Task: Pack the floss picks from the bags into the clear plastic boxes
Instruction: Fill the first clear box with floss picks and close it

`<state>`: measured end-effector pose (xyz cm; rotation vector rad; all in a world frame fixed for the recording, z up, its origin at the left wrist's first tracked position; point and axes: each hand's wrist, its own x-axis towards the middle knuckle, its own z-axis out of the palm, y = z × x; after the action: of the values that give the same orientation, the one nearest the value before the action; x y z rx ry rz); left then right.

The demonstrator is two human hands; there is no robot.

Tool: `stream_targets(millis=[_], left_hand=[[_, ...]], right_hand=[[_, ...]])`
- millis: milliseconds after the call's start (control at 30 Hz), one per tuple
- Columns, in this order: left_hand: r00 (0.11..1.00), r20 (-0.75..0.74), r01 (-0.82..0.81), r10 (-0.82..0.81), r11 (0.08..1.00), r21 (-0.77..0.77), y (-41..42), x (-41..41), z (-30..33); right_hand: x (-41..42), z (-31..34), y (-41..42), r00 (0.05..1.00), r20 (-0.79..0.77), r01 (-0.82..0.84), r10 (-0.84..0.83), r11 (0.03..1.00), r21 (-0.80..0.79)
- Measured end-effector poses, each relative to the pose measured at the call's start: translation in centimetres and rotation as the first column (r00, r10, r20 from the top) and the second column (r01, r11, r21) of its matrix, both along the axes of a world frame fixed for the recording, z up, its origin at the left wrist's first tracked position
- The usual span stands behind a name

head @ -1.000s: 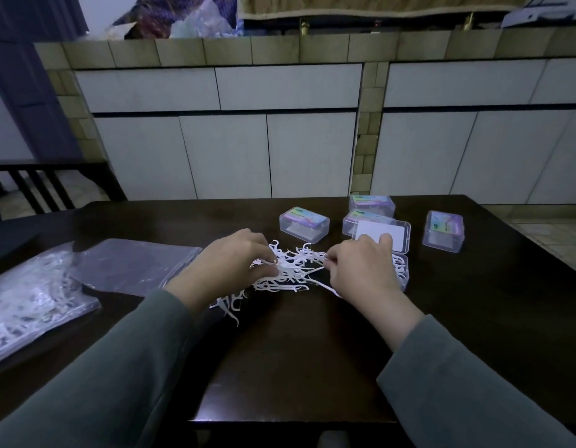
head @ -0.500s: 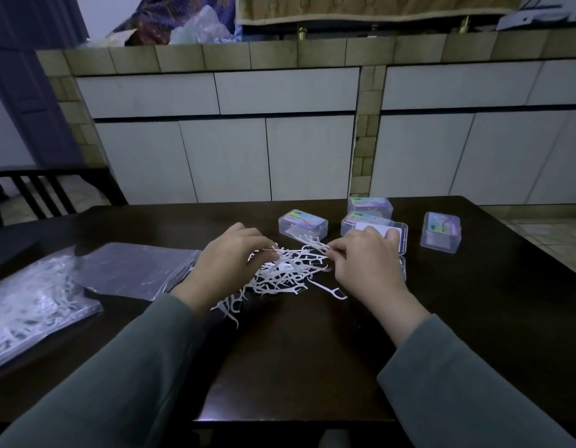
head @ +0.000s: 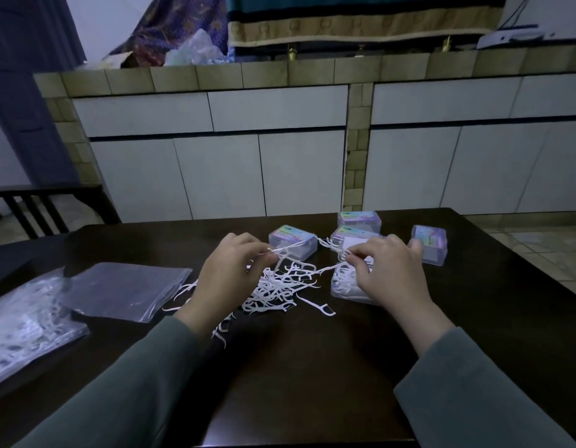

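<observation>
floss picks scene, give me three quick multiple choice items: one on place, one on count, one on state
1. Where does the loose floss pick pile lie?
A. between the hands
B. on the counter
C. on the floor

2. How many closed labelled boxes stand behind the hands?
A. one
B. four
C. seven

3. What is the left hand doing?
A. lying flat
B. pinching picks
C. lifting a bag

Answers:
1. A, it spreads on the table from the left hand to the right hand.
2. B, four lids show.
3. B, its fingertips pinch white picks.

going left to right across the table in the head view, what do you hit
full bag of floss picks → flat empty bag → left hand → loose pile of floss picks → right hand → rightmost clear box
</observation>
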<state>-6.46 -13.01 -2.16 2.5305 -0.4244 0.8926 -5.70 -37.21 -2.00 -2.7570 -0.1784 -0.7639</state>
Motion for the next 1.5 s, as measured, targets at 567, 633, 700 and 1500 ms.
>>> stream_targets(millis=[567,633,700,1500], left_hand=[[0.999,0.011,-0.036,0.045,0.913,-0.406,-10.4,2.0,-1.7],[0.999,-0.016,-0.043,0.04,0.91,-0.413,-11.0,2.1,-2.0],[0.999,-0.017,-0.033,0.028,0.914,-0.404,-11.5,2.3,-2.2],[0.954,-0.219,0.168,-0.203,0.971,-0.168,-10.1,2.7,-3.4]], right_hand=[[0.4,-0.7,-4.1,0.987,-0.134,0.09,-0.087,0.996,0.018],[0.5,-0.9,-4.1,0.984,-0.166,0.069,-0.061,0.997,0.041],[0.7,-1.1,-4.1,0.98,-0.193,0.053,-0.036,0.995,0.083],[-0.5,-1.8,-5.6,0.895,-0.439,-0.011,0.076,0.989,0.149]])
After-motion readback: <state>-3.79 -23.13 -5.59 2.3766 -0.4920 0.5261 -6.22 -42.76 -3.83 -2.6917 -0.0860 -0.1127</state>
